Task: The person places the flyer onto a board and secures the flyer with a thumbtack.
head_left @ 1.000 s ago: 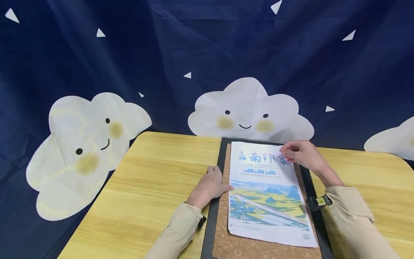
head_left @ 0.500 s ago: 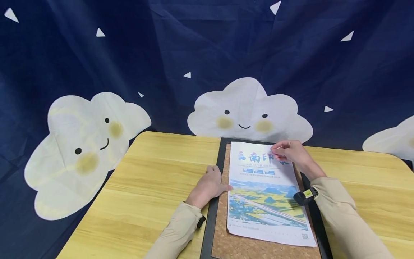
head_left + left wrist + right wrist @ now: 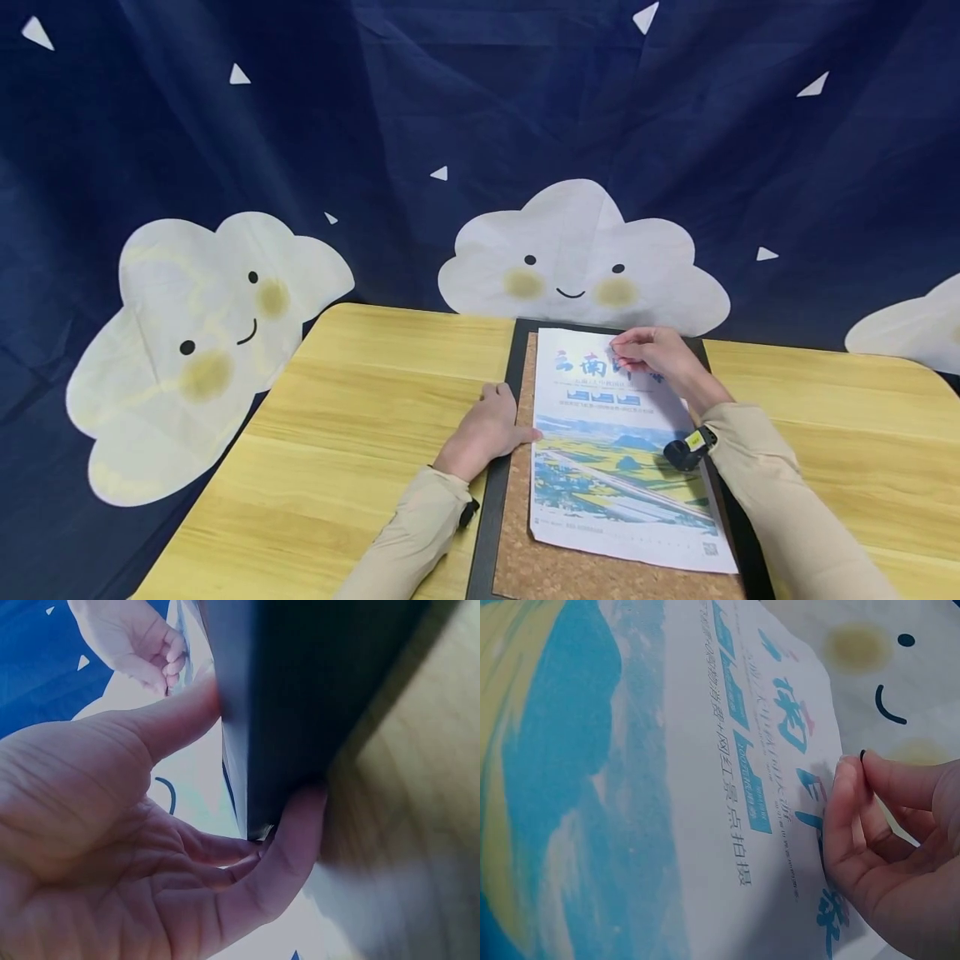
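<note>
A cork board with a black frame leans at the back of the table, a printed poster with blue characters and a landscape lying over it. My left hand grips the board's left side; its thumb reaches the poster's edge. In the left wrist view, curled fingers go round the black frame. Over the poster's title is my right hand, thumb and forefinger pinched together. A small black tip shows between them in the right wrist view; its kind is hidden by the fingers.
The wooden table extends to both sides of the board. Behind it hangs a dark blue cloth printed with smiling clouds. The poster's lower edge stands slightly off the cork.
My right hand has moved left across the poster's title, from near the right edge toward the middle, still pinching. The left hand, board and poster stay in place.
</note>
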`<state>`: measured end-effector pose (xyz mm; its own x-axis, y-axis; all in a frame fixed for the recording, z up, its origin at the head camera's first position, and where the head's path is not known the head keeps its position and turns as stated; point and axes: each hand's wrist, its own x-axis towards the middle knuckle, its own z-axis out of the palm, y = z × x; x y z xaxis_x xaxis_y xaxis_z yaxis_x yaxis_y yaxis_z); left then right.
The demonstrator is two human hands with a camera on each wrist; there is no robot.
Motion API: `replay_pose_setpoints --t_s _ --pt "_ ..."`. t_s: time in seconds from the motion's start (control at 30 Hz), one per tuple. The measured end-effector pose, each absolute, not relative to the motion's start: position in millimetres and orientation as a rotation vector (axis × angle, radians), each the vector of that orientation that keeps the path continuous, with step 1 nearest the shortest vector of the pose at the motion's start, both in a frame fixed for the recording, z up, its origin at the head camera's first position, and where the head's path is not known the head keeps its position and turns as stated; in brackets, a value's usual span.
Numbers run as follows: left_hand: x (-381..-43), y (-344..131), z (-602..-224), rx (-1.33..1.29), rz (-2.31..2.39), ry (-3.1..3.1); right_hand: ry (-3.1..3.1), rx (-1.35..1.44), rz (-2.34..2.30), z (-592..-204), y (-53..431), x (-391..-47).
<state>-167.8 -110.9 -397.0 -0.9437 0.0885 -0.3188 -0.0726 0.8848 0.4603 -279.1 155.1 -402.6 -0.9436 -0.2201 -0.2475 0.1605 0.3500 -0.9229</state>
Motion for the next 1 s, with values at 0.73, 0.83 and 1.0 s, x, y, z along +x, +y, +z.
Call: replay_pose_setpoints --t_s 0.73,0.83,1.0 --pt "-172.3 -119.6 -394.7 0.033 0.735 2.637 2.242 0.157 -1.615 -402.8 180.3 -262.5" --pt "-173.5 -120.4 -394.3 0.032 0.727 2.640 2.263 0.101 -1.591 -400.6 179.9 -260.8" --pt "-172.6 -119.6 -394.4 0.050 0.666 2.653 2.311 0.036 -1.570 -393.1 171.1 -261.2"
